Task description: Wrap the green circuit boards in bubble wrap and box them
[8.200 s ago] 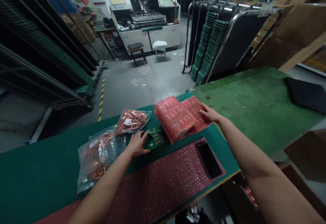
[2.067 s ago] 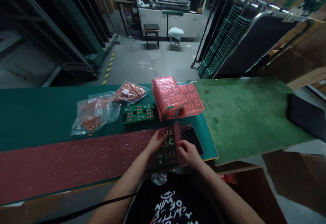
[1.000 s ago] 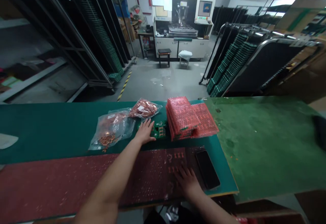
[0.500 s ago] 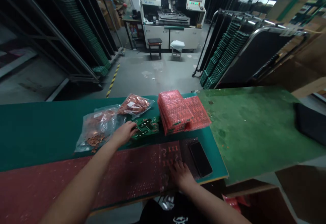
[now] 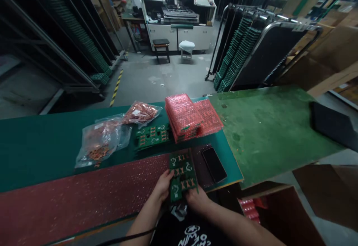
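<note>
circuit board (image 5: 182,175) now lifted off the far pile and held low over the red bubble wrap (image 5: 84,193) at the worktop's (image 5: 41,141) near edge, left hand (image 5: 162,186) and right hand (image 5: 197,200) pinching its near corners, fingers closed on it. beyond, phone (image 5: 214,164), remaining boards (image 5: 152,135), pink wrapped stack (image 5: 183,115).

Single head-worn view, looking forward and down, workbench (image 5: 41,141) close below, workshop floor beyond
</note>
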Tool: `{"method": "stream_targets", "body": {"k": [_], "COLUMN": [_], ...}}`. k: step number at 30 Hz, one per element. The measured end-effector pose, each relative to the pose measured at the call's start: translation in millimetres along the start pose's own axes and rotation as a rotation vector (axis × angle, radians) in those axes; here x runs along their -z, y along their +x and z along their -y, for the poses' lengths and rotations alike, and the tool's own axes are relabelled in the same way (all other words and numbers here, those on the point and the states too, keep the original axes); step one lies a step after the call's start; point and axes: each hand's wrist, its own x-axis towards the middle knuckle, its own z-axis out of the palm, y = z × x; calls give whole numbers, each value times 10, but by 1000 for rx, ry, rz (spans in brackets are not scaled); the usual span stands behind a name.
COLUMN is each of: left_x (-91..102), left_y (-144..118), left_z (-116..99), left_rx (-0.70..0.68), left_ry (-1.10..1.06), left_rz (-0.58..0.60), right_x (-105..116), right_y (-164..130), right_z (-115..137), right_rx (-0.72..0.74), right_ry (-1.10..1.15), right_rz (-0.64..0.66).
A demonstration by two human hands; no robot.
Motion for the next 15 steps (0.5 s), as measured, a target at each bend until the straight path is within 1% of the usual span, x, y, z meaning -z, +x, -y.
{"method": "stream_targets", "body": {"k": [2, 3, 8, 10, 12, 15], "left_x": [-8, -9, -6, -3, -3, -9], "left_y": [32, 44, 121, 150, 163, 153], "left_z": [6, 6, 54, 73, 75, 55], "left_rx": [-39, -64, -209, -242, -268, -294], "left_ry": [36, 67, 226, 265, 313, 384], "left_rz": [-25, -31, -93, -117, -133, -143], "right_x": [32, 41, -22, -46, -30, 61], "right_y": [-100, -149, -368, -442, -489, -467], "right_z": [-5, -14, -116, -168, -212, -262], "right_rx": [43, 63, 195, 231, 226, 128], "right_ry": [-45, -67, -107, -77, -12, 68], "right_rz": [47, 50, -80, -92, -113, -232]}}
